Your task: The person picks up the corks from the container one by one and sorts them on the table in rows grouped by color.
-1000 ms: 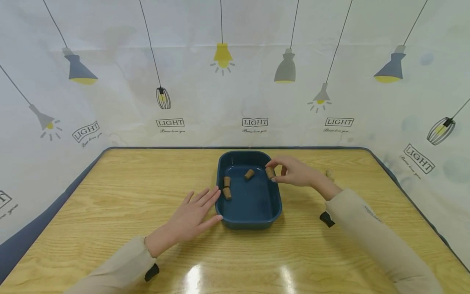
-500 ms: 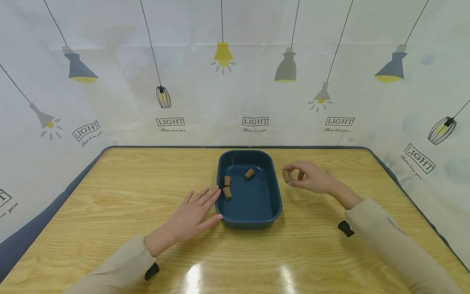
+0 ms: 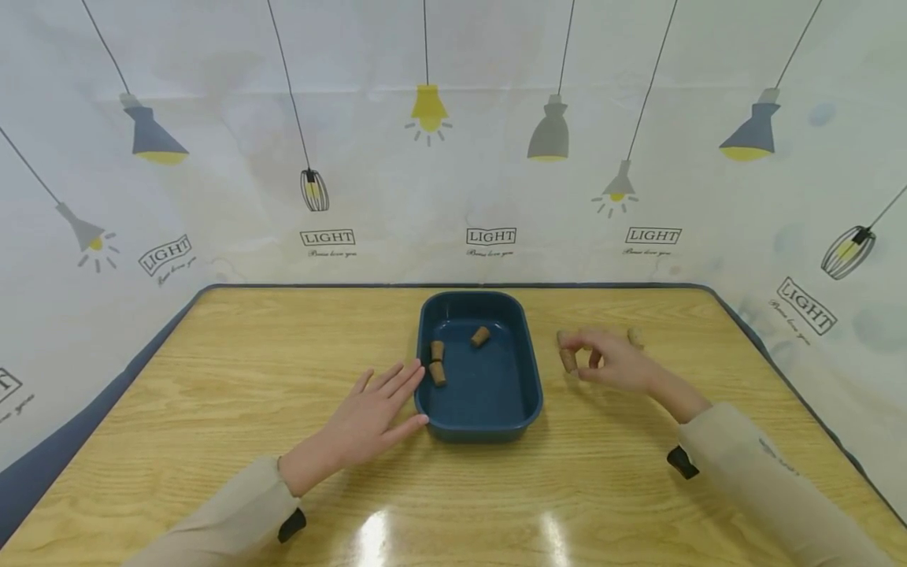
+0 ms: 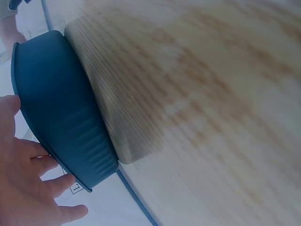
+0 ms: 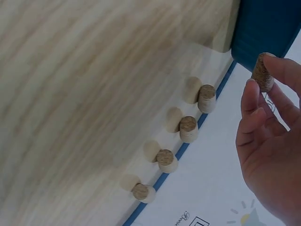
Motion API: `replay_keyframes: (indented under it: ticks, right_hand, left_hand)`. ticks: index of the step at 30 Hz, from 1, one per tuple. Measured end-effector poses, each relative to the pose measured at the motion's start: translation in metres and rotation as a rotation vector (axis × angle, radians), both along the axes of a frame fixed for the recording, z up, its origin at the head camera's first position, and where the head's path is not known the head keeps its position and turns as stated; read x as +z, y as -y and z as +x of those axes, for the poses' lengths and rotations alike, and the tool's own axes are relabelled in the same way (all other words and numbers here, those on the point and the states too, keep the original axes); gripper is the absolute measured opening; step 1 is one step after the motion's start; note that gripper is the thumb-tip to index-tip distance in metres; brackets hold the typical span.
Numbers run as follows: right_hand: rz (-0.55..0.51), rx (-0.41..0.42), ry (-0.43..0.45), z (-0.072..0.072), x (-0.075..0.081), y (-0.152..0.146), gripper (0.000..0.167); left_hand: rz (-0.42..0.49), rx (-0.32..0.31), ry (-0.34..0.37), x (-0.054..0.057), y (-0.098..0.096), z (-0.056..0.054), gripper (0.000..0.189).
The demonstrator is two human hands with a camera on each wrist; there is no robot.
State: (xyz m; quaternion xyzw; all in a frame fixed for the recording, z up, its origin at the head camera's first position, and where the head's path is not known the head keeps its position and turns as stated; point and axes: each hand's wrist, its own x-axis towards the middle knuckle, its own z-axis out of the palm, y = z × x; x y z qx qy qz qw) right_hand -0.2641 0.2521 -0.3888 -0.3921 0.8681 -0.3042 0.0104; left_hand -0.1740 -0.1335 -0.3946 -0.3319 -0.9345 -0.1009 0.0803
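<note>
Between thumb and fingertips my right hand (image 3: 612,361) pinches a brown cork stopper (image 5: 262,75), just right of the blue dish (image 3: 489,405). In the head view this held cork (image 3: 568,361) overlaps the table close to the dish. Three corks lie inside the dish: two end to end along its left wall, and one cork (image 3: 480,337) farther back. My left hand (image 3: 364,417) is spread with straight fingers, its fingertips and thumb at the dish's left rim.
Several corks stand in a row on the wooden table (image 5: 94,94), including a cork (image 5: 188,129) in the right wrist view. In the head view, my right hand hides part of that row; one cork (image 3: 635,338) shows behind it. A lamp-printed wall covering (image 3: 383,157) borders the table's back.
My right hand, pinching the cork, has moved from over the dish's right rim out to the right and slightly nearer. The left hand and the three corks in the dish stay put.
</note>
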Motion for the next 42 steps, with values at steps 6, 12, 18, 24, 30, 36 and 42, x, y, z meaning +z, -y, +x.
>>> replay_keyframes:
  ticks: [6, 12, 18, 24, 30, 36, 42]
  right_hand:
    - [0.031, -0.045, 0.064, 0.001, -0.012, -0.005, 0.037]
    - [0.056, -0.089, 0.1, 0.0, -0.02, -0.01, 0.038]
    - [0.076, -0.095, 0.117, -0.001, -0.024, -0.011, 0.039]
    - [0.09, -0.114, 0.139, -0.002, -0.026, -0.012, 0.041]
    - [0.104, -0.123, 0.146, -0.003, -0.027, -0.012, 0.041]
    - [0.11, -0.124, 0.144, -0.002, -0.026, -0.012, 0.041]
    - [0.1, -0.127, 0.161, -0.002, -0.026, -0.012, 0.042]
  left_hand:
    - [-0.006, 0.002, -0.003, 0.001, 0.0, 0.001, 0.066]
    - [-0.007, 0.002, -0.009, 0.0, 0.0, 0.001, 0.066]
    - [0.0, 0.004, 0.006, -0.001, 0.001, 0.0, 0.066]
    - [0.003, 0.005, 0.009, -0.001, 0.001, 0.0, 0.065]
    - [0.014, 0.006, 0.003, -0.003, 0.001, -0.001, 0.065]
    - [0.008, 0.006, 0.005, -0.004, 0.001, -0.001, 0.066]
    - [0.003, 0.007, 0.009, -0.002, 0.001, 0.0, 0.066]
